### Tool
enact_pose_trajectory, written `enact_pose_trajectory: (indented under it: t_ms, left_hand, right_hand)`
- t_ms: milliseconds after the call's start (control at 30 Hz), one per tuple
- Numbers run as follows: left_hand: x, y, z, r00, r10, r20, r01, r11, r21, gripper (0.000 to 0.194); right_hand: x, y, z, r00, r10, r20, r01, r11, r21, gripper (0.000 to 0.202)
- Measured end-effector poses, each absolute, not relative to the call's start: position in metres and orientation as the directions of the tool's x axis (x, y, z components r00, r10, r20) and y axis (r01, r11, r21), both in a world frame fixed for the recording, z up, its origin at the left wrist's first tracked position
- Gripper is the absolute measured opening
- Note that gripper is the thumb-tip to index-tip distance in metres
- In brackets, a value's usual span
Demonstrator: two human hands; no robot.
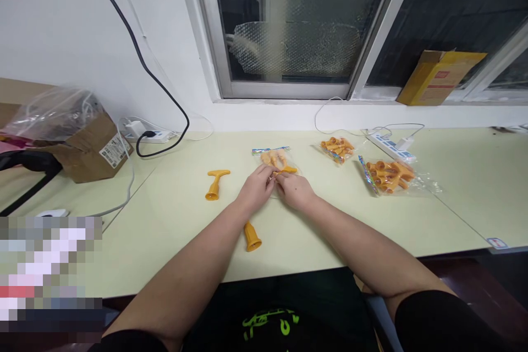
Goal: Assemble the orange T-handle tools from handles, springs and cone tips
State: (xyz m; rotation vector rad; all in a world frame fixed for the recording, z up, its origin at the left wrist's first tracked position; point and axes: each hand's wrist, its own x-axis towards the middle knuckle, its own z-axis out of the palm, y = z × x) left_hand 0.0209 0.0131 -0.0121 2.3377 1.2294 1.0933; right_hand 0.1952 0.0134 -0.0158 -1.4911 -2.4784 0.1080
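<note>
While both hands meet near the middle of the table (pixel 173 220), the left hand (pixel 256 190) and right hand (pixel 293 190) pinch an orange piece (pixel 285 171) between their fingertips, lying crosswise, left to right. It rests at the near edge of a clear packet (pixel 274 156). A T-handled orange piece (pixel 215 183) stands to the left; a cone-shaped one (pixel 252 237) lies nearer the front edge. Two more packets (pixel 338 149) (pixel 388 175) lie right, well apart.
</note>
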Motion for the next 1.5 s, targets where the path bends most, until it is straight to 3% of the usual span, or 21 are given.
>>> enact_pose_trajectory:
  t_ms: [333, 433, 533, 667, 767, 833, 967, 1067, 1133, 1233, 1333, 1400, 1500]
  left_hand:
    - [0.015, 0.014, -0.007, 0.326, 0.817, 0.475, 0.564, -0.572, 0.596, 0.023]
    - [0.001, 0.016, 0.004, 0.164, 0.867, 0.470, 0.688, -0.442, 0.576, 0.024]
    - [-0.028, 0.023, 0.015, -0.029, 0.881, 0.473, 0.870, -0.210, 0.446, 0.023]
    - [-0.070, 0.035, 0.019, -0.240, 0.946, 0.219, 0.945, 0.176, 0.277, 0.040]
    - [-0.089, 0.042, 0.014, -0.295, 0.956, 0.008, 0.923, 0.283, 0.261, 0.042]
    - [-0.093, 0.045, 0.012, -0.291, 0.955, -0.053, 0.915, 0.294, 0.278, 0.039]
    - [-0.088, 0.044, 0.015, -0.272, 0.960, 0.061, 0.900, 0.231, 0.369, 0.032]
    - [-0.074, 0.036, 0.024, -0.157, 0.932, 0.326, 0.859, -0.034, 0.512, 0.026]
    - [-0.060, 0.027, 0.031, 0.002, 0.850, 0.526, 0.776, -0.333, 0.536, 0.022]
    - [-0.033, 0.010, 0.034, 0.230, 0.681, 0.695, 0.621, -0.653, 0.434, 0.011]
    - [-0.008, -0.003, 0.028, 0.393, 0.575, 0.717, 0.493, -0.790, 0.364, 0.011]
    - [0.004, -0.006, 0.022, 0.467, 0.566, 0.680, 0.459, -0.812, 0.360, 0.015]
    - [0.013, -0.006, 0.015, 0.451, 0.598, 0.663, 0.518, -0.780, 0.352, 0.010]
  right_hand:
    - [0.198, 0.016, -0.027, -0.500, 0.840, 0.212, 0.801, 0.541, -0.257, 0.040]
    - [0.198, 0.015, -0.024, -0.502, 0.842, 0.198, 0.803, 0.539, -0.253, 0.043]
    - [0.199, 0.015, -0.023, -0.502, 0.848, 0.172, 0.809, 0.530, -0.254, 0.044]
    - [0.201, 0.016, -0.025, -0.502, 0.850, 0.160, 0.811, 0.527, -0.255, 0.045]
    - [0.202, 0.017, -0.026, -0.518, 0.839, 0.167, 0.802, 0.544, -0.246, 0.043]
    - [0.202, 0.017, -0.025, -0.526, 0.832, 0.176, 0.796, 0.554, -0.242, 0.040]
    - [0.207, 0.013, -0.016, -0.491, 0.846, 0.207, 0.794, 0.533, -0.294, 0.030]
    - [0.213, 0.008, -0.007, -0.408, 0.855, 0.320, 0.737, 0.515, -0.438, 0.026]
    - [0.216, 0.005, -0.003, -0.318, 0.854, 0.411, 0.604, 0.517, -0.606, 0.026]
    - [0.216, 0.004, -0.001, -0.248, 0.884, 0.397, 0.179, 0.445, -0.878, 0.049]
    - [0.215, 0.006, -0.001, -0.412, 0.877, 0.245, -0.215, 0.167, -0.962, 0.056]
    - [0.215, 0.008, 0.000, -0.503, 0.847, 0.172, -0.302, 0.014, -0.953, 0.048]
    - [0.221, 0.011, 0.006, -0.485, 0.866, 0.125, -0.332, -0.050, -0.942, 0.040]
